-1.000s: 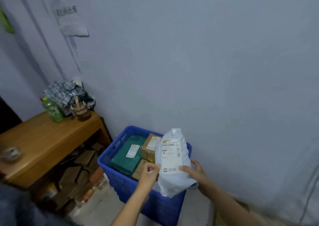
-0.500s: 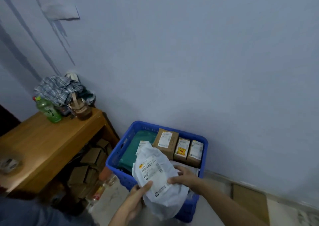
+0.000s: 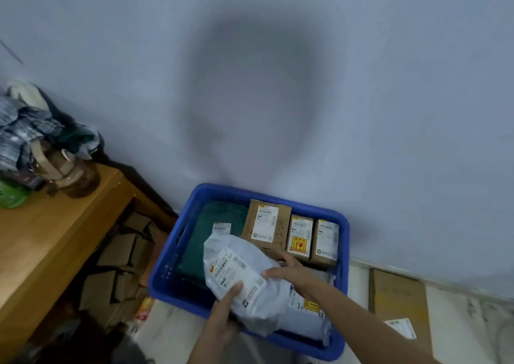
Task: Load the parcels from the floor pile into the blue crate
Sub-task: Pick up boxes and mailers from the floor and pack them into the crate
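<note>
A blue crate (image 3: pixel 267 194) stands on the floor against the wall. Inside it lie a dark green bag (image 3: pixel 217 224), three upright brown boxes (image 3: pixel 267 227) with labels, and another white bag (image 3: pixel 306 316) at the near right. Both hands hold a white plastic mailer (image 3: pixel 244 277) with a printed label low over the crate's near side. My left hand (image 3: pixel 222 316) grips its near edge from below, thumb on top. My right hand (image 3: pixel 289 272) holds its right side, fingers laid over it.
A wooden table (image 3: pixel 55 238) stands left of the crate, with clothes, a brown jar (image 3: pixel 80 174) and a green bottle on it. Folded cardboard boxes (image 3: pixel 119 269) are stacked under it. A flat cardboard piece (image 3: pixel 397 299) lies on the floor to the right.
The white mailer has come down from upright in front of me to nearly flat, low over the crate. The view has tilted down and moved closer to the crate.
</note>
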A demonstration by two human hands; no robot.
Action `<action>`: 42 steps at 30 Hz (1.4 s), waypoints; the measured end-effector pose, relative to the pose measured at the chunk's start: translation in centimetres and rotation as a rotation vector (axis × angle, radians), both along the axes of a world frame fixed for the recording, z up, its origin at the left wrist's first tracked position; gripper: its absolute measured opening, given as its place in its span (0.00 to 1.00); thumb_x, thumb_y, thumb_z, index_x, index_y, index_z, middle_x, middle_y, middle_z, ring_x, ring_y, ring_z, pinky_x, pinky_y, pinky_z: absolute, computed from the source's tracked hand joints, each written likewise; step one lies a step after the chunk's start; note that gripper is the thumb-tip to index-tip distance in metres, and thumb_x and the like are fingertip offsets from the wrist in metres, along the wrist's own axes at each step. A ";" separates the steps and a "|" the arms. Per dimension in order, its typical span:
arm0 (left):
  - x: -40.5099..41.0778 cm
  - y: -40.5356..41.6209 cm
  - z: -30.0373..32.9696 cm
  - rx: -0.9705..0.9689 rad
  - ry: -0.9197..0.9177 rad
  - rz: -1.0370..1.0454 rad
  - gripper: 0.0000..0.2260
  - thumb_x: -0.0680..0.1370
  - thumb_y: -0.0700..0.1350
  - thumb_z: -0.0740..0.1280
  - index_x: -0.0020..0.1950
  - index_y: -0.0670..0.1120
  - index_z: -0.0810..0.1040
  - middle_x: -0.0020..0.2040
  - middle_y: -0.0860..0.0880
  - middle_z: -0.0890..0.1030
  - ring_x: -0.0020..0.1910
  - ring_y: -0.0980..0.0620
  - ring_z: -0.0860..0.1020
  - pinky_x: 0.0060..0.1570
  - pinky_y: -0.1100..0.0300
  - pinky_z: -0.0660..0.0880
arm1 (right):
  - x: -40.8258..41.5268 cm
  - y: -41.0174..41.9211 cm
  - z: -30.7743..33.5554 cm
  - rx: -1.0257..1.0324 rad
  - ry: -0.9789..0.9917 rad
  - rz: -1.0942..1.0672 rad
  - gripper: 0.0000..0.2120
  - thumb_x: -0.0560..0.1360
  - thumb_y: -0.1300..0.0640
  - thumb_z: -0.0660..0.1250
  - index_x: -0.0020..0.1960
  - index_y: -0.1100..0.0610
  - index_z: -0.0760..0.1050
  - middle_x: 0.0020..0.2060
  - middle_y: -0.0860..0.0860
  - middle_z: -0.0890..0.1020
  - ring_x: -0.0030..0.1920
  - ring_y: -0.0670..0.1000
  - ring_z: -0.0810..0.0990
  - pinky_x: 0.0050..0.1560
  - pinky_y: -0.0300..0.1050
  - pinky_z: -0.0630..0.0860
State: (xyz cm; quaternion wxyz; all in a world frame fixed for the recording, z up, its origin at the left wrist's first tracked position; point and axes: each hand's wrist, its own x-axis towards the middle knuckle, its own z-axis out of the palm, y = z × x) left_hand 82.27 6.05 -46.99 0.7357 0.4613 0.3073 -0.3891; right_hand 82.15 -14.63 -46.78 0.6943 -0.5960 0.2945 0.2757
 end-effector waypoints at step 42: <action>9.5 1.7 -19.3 0.699 -0.605 -1.107 0.47 0.64 0.61 0.75 0.74 0.42 0.58 0.72 0.44 0.64 0.68 0.44 0.68 0.65 0.47 0.70 | -2.4 11.4 -19.3 -0.868 0.119 -0.159 0.13 0.75 0.55 0.65 0.58 0.56 0.73 0.51 0.52 0.77 0.48 0.53 0.79 0.45 0.45 0.75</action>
